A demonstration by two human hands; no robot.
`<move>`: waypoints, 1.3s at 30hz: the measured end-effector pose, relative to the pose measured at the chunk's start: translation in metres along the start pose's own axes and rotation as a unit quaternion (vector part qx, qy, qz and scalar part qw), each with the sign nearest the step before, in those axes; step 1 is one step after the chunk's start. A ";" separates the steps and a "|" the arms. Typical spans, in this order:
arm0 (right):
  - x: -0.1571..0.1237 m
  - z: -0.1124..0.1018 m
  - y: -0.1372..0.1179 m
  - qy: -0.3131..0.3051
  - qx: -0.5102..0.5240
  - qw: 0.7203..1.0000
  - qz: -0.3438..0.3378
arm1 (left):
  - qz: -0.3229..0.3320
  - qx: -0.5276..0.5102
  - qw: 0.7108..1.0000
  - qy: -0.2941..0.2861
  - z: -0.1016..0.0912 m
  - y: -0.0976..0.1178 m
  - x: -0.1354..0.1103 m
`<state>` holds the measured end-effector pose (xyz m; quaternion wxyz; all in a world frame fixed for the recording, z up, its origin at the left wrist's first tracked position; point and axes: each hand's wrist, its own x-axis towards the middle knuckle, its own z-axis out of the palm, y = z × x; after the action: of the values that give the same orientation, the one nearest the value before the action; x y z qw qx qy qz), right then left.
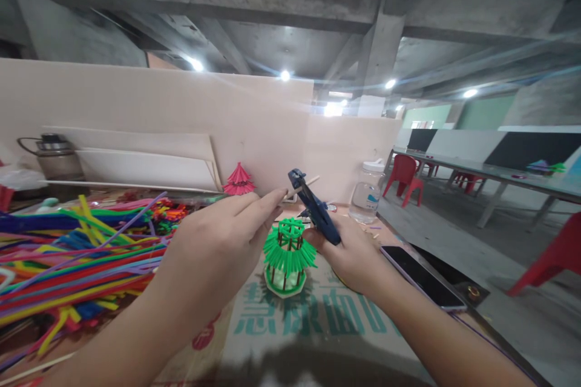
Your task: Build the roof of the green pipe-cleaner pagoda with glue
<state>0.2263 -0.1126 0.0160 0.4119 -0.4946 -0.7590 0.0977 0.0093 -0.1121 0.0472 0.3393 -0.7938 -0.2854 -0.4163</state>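
My left hand [227, 236] is closed, its fingertips pinching a thin pale wooden stick [313, 181]. The stick crosses the head of a dark blue pliers-like tool [320, 214]; whether the jaws grip it I cannot tell. Wrapped round the tool's handles is my right hand [356, 248]. Just below and between both hands, a small green pavilion model [290, 254] stands upright on the cardboard [254, 351]. It has a fringed green roof, brown posts and a pale octagonal base with green edging.
Many coloured pipe cleaners [91, 260] lie heaped at left. A pink tiered model [239, 180] stands by the partition [254, 115]. A clear plastic jar [365, 193] and a phone [424, 277] are at right. A dark-lidded bottle [57, 157] stands far left. Red chairs [403, 176] are beyond.
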 end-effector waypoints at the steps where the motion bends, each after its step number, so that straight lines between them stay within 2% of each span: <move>1: 0.001 0.002 0.001 -0.002 0.005 1.000 0.007 | 0.005 0.003 1.000 0.001 0.003 -0.002 0.001; 5: 0.008 0.019 0.012 -0.011 0.085 0.995 0.052 | 0.039 0.039 0.998 0.022 0.018 -0.013 0.005; 8: 0.012 0.027 0.020 -0.023 0.126 0.987 0.098 | 0.139 0.014 0.986 0.096 0.021 -0.013 0.003; 10: 0.014 0.027 0.022 -0.023 0.124 0.986 0.111 | 0.197 -0.067 0.969 0.133 0.019 -0.008 0.002; 11: 0.014 0.025 0.021 -0.018 0.121 0.986 0.112 | 0.184 -0.114 0.968 0.123 0.019 -0.005 0.002; 12: 0.014 0.023 0.021 -0.011 0.119 0.987 0.112 | 0.135 -0.158 0.974 0.093 0.019 -0.002 0.002; 14: 0.013 0.020 0.018 0.003 0.122 0.987 0.109 | -0.018 -0.204 0.979 -0.019 0.024 0.001 0.005; 16: 0.011 0.019 0.015 0.012 0.127 0.987 0.099 | -0.132 -0.245 0.954 -0.113 0.032 0.001 0.007; 17: 0.010 0.019 0.014 0.012 0.127 0.988 0.091 | -0.167 -0.275 0.937 -0.132 0.038 0.000 0.008; 19: 0.007 0.022 0.011 0.006 0.123 0.991 0.058 | -0.214 -0.350 0.903 -0.126 0.048 -0.001 0.007; 23: 0.003 0.031 0.007 -0.002 0.105 0.994 -0.003 | -0.268 -0.449 0.844 -0.119 0.059 0.006 -0.001; 27: -0.001 0.039 0.005 -0.015 0.078 0.997 0.024 | -0.291 -0.493 0.812 -0.115 0.057 0.017 -0.005; 29: -0.002 0.040 0.004 -0.019 0.090 0.995 0.025 | -0.293 -0.496 0.810 -0.106 0.055 0.019 -0.005; 34: -0.003 0.038 0.000 -0.033 0.127 0.991 0.007 | -0.283 -0.473 0.829 -0.088 0.052 0.018 -0.003; 39: -0.003 0.040 -0.004 -0.043 0.161 0.986 0.000 | -0.278 -0.494 0.818 -0.098 0.051 0.012 -0.001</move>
<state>0.1949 -0.1068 -0.0087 0.4534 -0.4167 -0.7505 0.2400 0.0412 -0.0804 0.0213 -0.2583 -0.7782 -0.2822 -0.4981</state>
